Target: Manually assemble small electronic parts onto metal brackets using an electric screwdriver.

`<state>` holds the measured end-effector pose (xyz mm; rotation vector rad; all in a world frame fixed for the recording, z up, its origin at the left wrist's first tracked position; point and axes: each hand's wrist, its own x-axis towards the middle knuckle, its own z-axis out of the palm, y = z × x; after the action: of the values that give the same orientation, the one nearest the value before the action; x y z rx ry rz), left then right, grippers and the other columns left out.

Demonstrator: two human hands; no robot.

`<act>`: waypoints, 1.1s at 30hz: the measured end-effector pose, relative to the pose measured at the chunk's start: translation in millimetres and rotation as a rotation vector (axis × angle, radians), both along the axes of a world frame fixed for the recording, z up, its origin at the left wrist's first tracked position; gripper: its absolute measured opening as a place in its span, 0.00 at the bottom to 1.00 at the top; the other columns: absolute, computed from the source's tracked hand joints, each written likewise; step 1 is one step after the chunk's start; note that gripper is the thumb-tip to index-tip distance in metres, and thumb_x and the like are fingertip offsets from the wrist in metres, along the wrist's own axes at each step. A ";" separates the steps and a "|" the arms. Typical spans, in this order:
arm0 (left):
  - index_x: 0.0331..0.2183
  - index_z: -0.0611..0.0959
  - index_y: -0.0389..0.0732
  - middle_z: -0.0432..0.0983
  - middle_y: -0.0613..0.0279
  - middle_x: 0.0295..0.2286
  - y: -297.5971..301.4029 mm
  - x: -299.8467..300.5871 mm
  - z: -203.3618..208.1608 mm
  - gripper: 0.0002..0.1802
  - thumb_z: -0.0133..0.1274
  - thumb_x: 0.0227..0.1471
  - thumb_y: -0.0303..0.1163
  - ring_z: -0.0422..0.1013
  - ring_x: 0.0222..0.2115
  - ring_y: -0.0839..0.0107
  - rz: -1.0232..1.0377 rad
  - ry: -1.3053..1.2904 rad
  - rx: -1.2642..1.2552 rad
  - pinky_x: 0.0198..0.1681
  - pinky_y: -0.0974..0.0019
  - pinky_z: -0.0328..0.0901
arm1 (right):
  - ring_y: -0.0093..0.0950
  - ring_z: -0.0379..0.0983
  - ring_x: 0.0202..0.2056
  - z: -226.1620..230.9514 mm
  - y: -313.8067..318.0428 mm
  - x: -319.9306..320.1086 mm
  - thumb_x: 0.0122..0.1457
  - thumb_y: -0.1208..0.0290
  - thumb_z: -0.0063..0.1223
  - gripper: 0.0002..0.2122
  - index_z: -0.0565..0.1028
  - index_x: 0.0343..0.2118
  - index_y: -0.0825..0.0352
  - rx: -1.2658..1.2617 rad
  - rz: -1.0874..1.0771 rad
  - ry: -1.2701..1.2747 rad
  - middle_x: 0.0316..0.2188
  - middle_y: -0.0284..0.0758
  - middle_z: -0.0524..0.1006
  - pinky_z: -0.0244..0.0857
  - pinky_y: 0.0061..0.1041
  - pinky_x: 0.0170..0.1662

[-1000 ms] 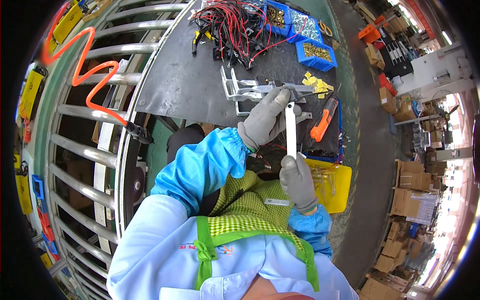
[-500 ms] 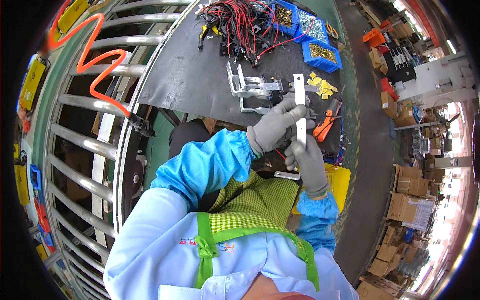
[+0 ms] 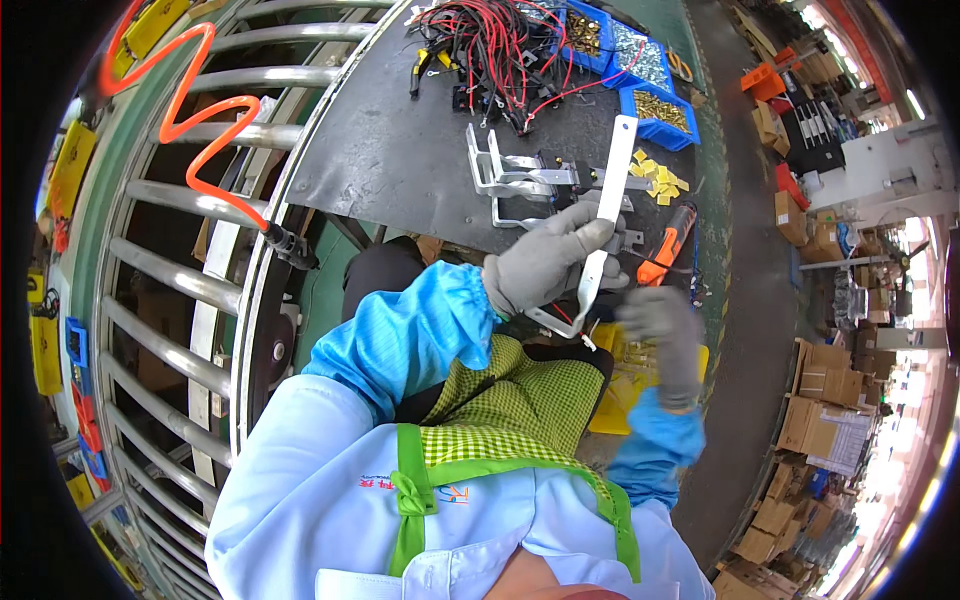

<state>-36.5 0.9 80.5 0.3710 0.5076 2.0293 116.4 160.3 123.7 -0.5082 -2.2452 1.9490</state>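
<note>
A factory workshop: a roller conveyor (image 3: 170,270), blue parts bins (image 3: 655,105), wire bundles (image 3: 495,55) and stacked cartons (image 3: 815,425) surround the desk (image 3: 400,160).

Bright, even workshop light, mostly overhead; strongest toward 2–3 o'clock, where the white machinery (image 3: 900,170) blows out to glare. Soft shadows only, dark under the black bench (image 3: 400,160) edge near centre. Heavy fisheye: black vignette all round, conveyor rollers (image 3: 180,270) at 9 o'clock bow hard, cardboard boxes (image 3: 820,420) at 4 o'clock squashed and smeared. Centre sharp: left hand (image 3: 545,265) and white metal strip (image 3: 605,220) crisp. Right hand (image 3: 665,335) motion-blurred, edges ghosted. Colours saturated, slight pink fringing at the right rim.
</note>
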 end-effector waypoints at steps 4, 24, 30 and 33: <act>0.51 0.67 0.35 0.70 0.51 0.44 -27.7 -21.3 18.6 0.20 0.43 0.64 0.39 0.73 0.34 0.72 -0.097 0.196 0.023 0.44 0.58 0.75 | 0.22 0.72 0.26 34.1 62.7 -35.0 0.59 0.57 0.52 0.15 0.78 0.35 0.67 0.451 -0.364 0.003 0.27 0.33 0.77 0.64 0.22 0.29; 0.53 0.68 0.36 0.71 0.59 0.41 -16.0 -31.4 8.9 0.23 0.46 0.63 0.40 0.76 0.32 0.73 0.087 0.129 -0.366 0.32 0.73 0.75 | 0.30 0.77 0.35 -24.6 130.5 -161.4 0.60 0.69 0.51 0.10 0.77 0.43 0.62 0.869 -0.124 0.141 0.35 0.36 0.80 0.70 0.29 0.39; 0.59 0.61 0.39 0.70 0.59 0.43 -18.0 -20.7 20.1 0.27 0.46 0.63 0.37 0.76 0.36 0.70 0.018 0.314 -0.313 0.37 0.68 0.75 | 0.18 0.72 0.33 35.3 15.4 -85.4 0.62 0.69 0.52 0.12 0.72 0.47 0.67 0.501 -0.079 0.325 0.31 0.32 0.77 0.68 0.22 0.35; 0.63 0.57 0.42 0.72 0.58 0.40 -22.5 -21.5 23.4 0.32 0.49 0.62 0.34 0.76 0.36 0.71 -0.042 0.453 -0.282 0.37 0.69 0.74 | 0.20 0.73 0.31 29.4 -2.4 -78.4 0.61 0.70 0.54 0.12 0.71 0.45 0.68 0.550 -0.015 0.360 0.31 0.34 0.76 0.68 0.22 0.35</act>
<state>-58.0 -21.6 103.9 0.6649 1.0408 1.7991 38.0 157.8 153.1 -0.0922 -2.3657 1.2012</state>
